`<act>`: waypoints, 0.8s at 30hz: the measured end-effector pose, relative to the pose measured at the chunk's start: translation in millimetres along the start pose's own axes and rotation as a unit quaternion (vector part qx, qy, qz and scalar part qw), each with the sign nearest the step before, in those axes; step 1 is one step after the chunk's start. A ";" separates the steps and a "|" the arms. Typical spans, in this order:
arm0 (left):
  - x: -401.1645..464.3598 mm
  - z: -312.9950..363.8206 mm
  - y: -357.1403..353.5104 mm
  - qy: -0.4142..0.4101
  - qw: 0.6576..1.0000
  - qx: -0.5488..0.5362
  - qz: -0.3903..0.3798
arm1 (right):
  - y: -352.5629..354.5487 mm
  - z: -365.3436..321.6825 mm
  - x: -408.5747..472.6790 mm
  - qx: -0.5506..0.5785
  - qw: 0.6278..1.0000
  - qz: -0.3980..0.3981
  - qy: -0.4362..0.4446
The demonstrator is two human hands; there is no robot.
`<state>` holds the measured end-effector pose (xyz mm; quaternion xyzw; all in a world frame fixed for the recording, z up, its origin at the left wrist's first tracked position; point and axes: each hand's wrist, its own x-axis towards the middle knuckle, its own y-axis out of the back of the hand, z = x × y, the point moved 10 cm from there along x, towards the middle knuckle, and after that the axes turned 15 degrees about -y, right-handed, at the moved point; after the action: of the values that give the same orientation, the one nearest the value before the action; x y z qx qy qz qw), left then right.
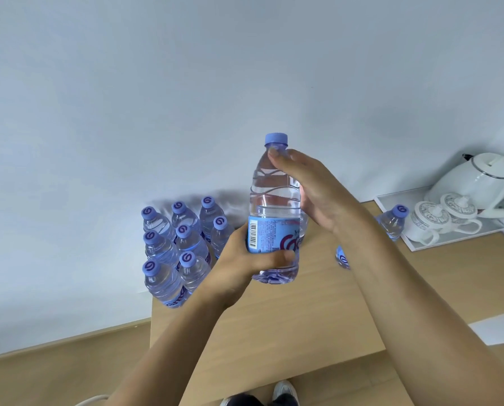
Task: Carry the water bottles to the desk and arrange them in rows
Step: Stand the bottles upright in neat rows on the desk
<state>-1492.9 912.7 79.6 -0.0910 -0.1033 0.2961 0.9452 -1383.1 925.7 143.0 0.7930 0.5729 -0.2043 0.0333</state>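
Rows of bottles (176, 244) are already set at the desk's (288, 317) far left corner, one bottle (274, 212) grasped in both grips (242, 268) (312, 189), unplaced

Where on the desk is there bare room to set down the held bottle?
Bare wood lies on the desk between the bottle rows at its left back corner and the tray at the right. The near edge is bare too. The left corner is crowded.
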 end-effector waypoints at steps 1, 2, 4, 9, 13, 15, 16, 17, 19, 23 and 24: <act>-1.9 -0.2 -3.1 0.003 1.000 -0.016 -0.012 | -3.4 4.5 0.3 0.028 0.999 -0.027 -0.012; -3.8 -0.9 -6.2 0.007 0.999 -0.029 -0.023 | -6.3 8.8 1.2 0.055 0.997 -0.045 -0.023; -7.1 -3.0 -10.2 0.013 0.998 -0.046 -0.036 | -12.5 12.3 2.3 0.089 0.994 -0.060 -0.022; -11.9 -7.9 -10.2 0.027 0.997 -0.055 -0.040 | -7.0 12.9 1.1 0.059 0.998 0.028 0.001; -13.7 -5.6 -4.7 0.020 1.000 -0.004 -0.016 | -3.8 10.3 -5.4 0.026 0.992 0.117 0.025; -15.9 -5.0 -1.7 0.021 1.000 0.013 0.000 | -2.2 9.2 -9.2 0.013 0.986 0.163 0.034; -16.8 -4.2 -1.0 0.020 0.999 0.025 0.004 | -1.4 7.6 -11.4 -0.001 0.981 0.188 0.039; -17.1 -3.7 -1.1 0.016 0.999 0.035 0.007 | -0.1 5.5 -13.3 -0.017 0.976 0.211 0.048; -19.5 -1.8 3.4 0.010 0.998 0.050 0.024 | -2.7 2.7 -15.9 -0.039 0.969 0.235 0.061; -24.3 2.4 11.3 0.000 0.998 0.060 0.032 | -14.6 3.1 -13.8 -0.025 0.984 0.169 0.057; -25.2 4.2 13.4 -0.002 0.998 0.058 0.033 | -17.9 4.2 -11.5 -0.017 0.990 0.134 0.043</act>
<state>-1521.4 909.4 76.9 -0.0391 -0.0851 0.3332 0.9382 -1403.8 920.3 146.6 0.8699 0.4659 -0.1542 0.0491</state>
